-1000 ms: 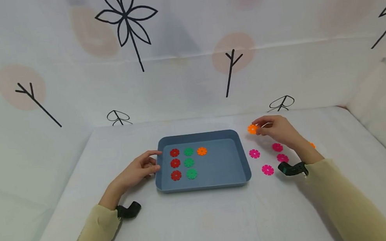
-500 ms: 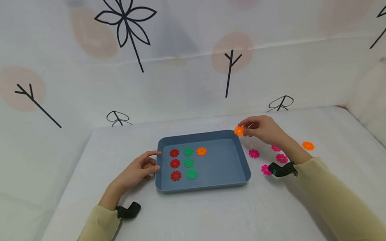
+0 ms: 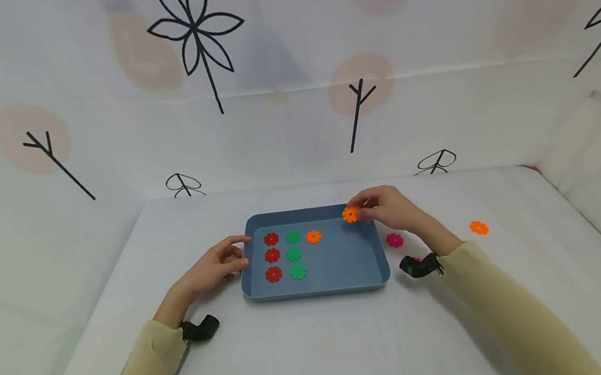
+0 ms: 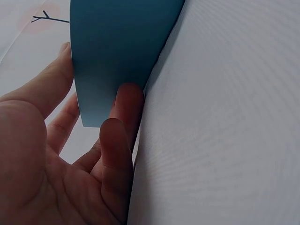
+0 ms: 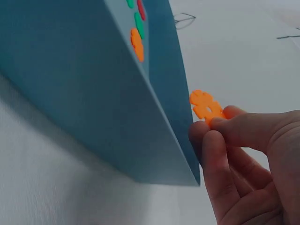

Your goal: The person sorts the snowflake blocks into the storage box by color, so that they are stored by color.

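On a white-covered table [image 3: 317, 344], a blue-gray tray [image 3: 347, 265] sits flat, a person's left hand [image 3: 212, 265] touching its left rim with relaxed fingers. The right hand [image 3: 389, 207] pinches a flower-shaped orange disc [image 3: 350, 214] near the tray's far right corner; lying inside are three red discs [image 3: 272, 255], three green discs [image 3: 293, 253] and another orange disc [image 3: 313, 236].

Head view looks forward and down; low, close wrist views share the tray [image 3: 342, 265].
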Tool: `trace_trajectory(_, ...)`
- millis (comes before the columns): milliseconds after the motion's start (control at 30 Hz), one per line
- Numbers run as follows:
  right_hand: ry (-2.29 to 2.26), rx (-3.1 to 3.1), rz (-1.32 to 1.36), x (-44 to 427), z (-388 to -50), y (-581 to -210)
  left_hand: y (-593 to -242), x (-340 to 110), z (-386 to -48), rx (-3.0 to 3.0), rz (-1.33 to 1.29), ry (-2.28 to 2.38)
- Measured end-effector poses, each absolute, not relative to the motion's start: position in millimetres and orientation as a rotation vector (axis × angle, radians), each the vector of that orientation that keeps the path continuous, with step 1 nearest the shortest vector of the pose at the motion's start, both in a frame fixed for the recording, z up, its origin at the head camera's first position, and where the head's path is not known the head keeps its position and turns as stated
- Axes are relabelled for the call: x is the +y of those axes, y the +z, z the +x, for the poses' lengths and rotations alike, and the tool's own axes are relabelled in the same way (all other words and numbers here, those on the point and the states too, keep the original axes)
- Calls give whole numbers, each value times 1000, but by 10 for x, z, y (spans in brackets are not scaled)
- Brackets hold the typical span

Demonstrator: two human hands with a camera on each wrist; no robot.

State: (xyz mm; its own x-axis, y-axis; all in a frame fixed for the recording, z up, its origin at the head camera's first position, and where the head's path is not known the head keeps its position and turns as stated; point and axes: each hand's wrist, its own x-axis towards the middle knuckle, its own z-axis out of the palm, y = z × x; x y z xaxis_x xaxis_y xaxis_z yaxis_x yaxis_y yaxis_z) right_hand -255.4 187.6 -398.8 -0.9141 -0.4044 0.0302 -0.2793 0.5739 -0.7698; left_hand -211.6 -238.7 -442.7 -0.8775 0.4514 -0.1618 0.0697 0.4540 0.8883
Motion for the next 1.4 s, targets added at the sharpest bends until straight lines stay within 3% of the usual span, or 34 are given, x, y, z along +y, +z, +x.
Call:
trace_trajectory(600,-1198,2309,-833,1510,-2686,-4010,-4429,-2391,-2116,2333,422,1402)
trace_trajectory(1400,-1221,2167,-745,1390,-2733,-4201,-4419,-2402,-2105,2335,430,1402)
